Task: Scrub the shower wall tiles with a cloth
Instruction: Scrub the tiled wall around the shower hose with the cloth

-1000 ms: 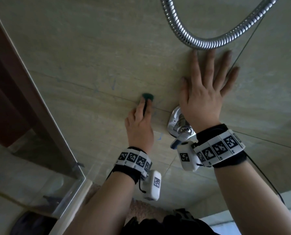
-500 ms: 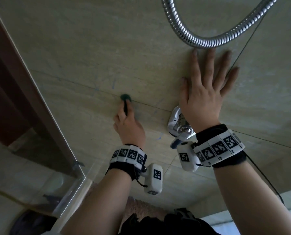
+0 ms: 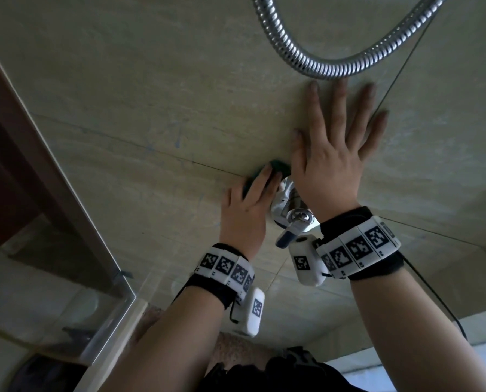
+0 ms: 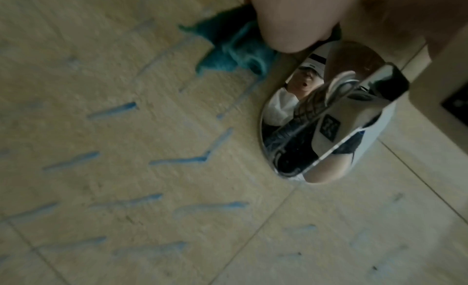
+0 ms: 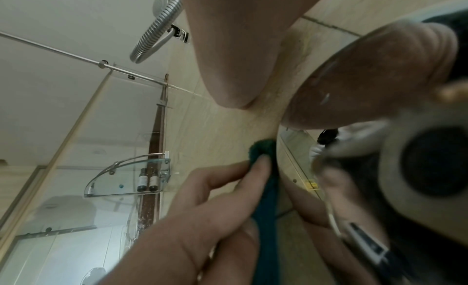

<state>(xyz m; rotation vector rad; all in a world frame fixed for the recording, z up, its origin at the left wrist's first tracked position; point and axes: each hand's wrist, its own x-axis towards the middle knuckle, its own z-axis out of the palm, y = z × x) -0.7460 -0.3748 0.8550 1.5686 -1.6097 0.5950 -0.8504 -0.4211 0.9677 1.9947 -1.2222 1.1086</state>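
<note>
The cloth [image 3: 364, 164] sits under the fingertips of the left hand [image 3: 246, 213], pressed against the wall tiles [image 3: 157, 80] right on a grout line and just beside the chrome tap fitting [image 3: 289, 210]. The left hand's fingers curl onto it and hold it to the wall. The right hand [image 3: 335, 154] lies flat on the tiles above the fitting, fingers straight and spread, holding nothing, just below the metal shower hose [image 3: 315, 63]. There is one cloth, one hose and two hands. The cloth is dark teal and bunched, with looser blue-green threads at its edge in the left wrist view, though that view is somewhat blurred. Short blue streaks [image 4: 177, 160] mark the tiles nearby.
</note>
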